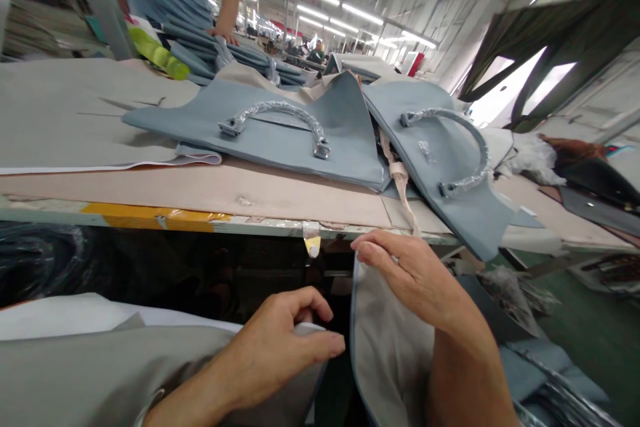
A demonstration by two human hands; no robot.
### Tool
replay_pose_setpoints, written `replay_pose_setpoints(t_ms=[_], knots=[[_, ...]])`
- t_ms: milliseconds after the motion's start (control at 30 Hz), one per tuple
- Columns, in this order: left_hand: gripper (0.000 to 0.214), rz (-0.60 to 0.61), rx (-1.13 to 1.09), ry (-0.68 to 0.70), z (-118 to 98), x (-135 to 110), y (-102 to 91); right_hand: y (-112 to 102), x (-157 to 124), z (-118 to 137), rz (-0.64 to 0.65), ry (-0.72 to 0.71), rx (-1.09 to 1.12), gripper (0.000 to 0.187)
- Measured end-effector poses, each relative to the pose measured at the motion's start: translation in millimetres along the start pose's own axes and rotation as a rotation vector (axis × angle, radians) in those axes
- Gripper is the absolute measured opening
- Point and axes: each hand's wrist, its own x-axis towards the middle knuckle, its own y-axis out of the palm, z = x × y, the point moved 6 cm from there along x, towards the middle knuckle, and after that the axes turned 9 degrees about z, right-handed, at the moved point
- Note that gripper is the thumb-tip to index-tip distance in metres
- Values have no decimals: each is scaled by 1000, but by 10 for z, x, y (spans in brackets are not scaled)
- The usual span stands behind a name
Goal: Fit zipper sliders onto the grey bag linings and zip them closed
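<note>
My right hand (410,273) pinches the top corner of a leather bag panel (387,347). The panel's grey inner side faces me, its blue-grey edge runs down the left, and it hangs just in front of the table edge. My left hand (280,340) is lower and to the left, around the top edge of another grey panel (165,373) that spreads across the bottom left. Its thumb lies on the near side; the other fingers are partly hidden behind. A dark gap separates the two panels.
On the table (280,193) lie blue-grey bag panels (285,137) with plastic-wrapped handles (280,110). A cream strap (399,177) hangs between them. A green bottle (157,53) lies behind, near another person's hand (223,32). Wrapped blue-grey pieces (560,387) are at lower right.
</note>
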Motion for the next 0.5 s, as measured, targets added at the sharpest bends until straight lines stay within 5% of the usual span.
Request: replay_pose_setpoints(t_ms=[300, 500], knots=[[45, 109, 27, 50, -137, 319, 300, -212, -265, -408, -148, 74, -199, 24], [30, 138, -122, 124, -208, 387, 563, -136, -247, -626, -42, 160, 54, 39]])
